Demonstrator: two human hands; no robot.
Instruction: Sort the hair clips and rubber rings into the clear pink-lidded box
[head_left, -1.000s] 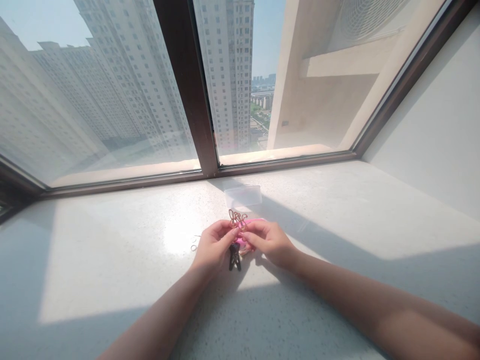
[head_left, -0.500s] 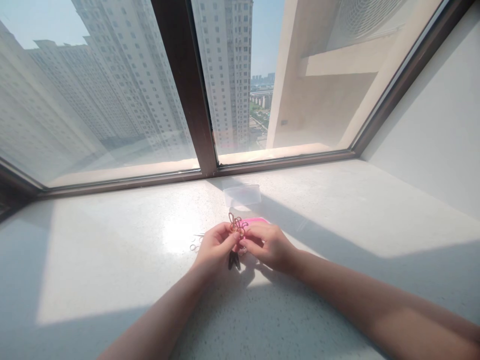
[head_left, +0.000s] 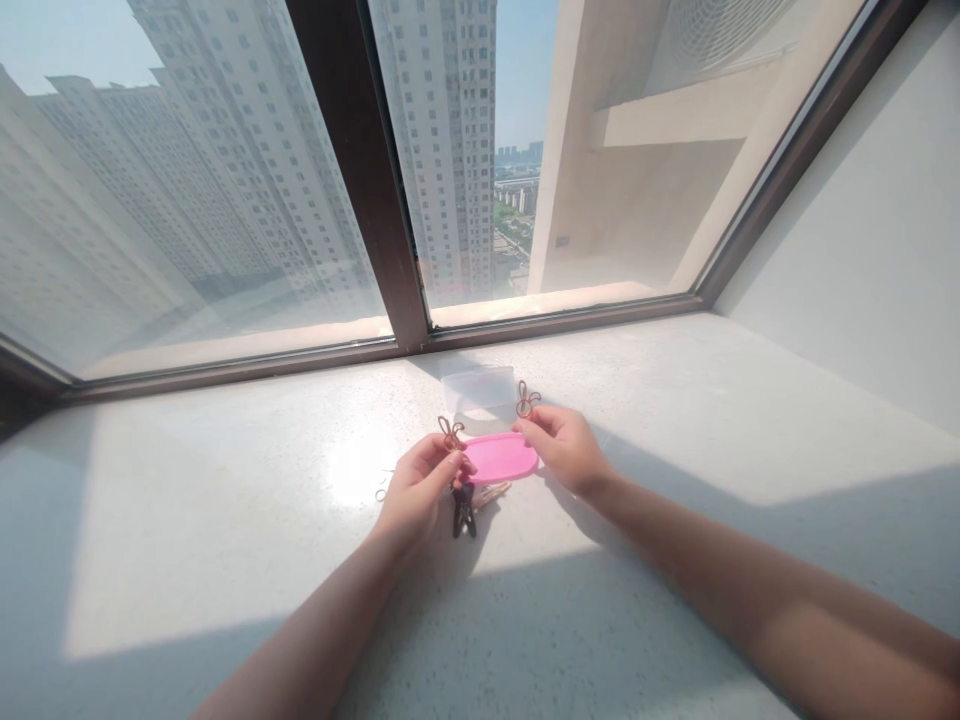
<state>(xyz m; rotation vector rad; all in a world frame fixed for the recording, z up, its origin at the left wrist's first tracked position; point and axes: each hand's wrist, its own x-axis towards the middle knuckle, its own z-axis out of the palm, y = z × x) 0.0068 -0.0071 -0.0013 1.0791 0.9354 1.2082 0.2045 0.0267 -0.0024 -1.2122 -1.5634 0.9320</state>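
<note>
My left hand (head_left: 421, 478) is closed, thumb against fingers, on a copper-coloured wire clip (head_left: 451, 431) with looped ends like rabbit ears. A similar wire clip (head_left: 524, 398) stands up from the pinched fingertips of my right hand (head_left: 568, 448). Between the two hands lies a shallow pink oval tray (head_left: 501, 459). Just below my left fingers is a black clip (head_left: 464, 512) shaped like a clothespin; whether those fingers touch it I cannot tell. Beside it lies a pale pinkish clip (head_left: 493, 494), partly hidden.
Behind the pink tray sits a clear plastic box or lid (head_left: 478, 386). Small thin metal pieces (head_left: 381, 494) lie left of my left hand, partly covered. The speckled white sill (head_left: 247, 520) meets a brown window frame (head_left: 411, 325), with a white wall (head_left: 862, 230) at right.
My hands have come apart. The right one has moved right and up with one wire clip, while the left keeps another. The pink tray now shows between them.
</note>
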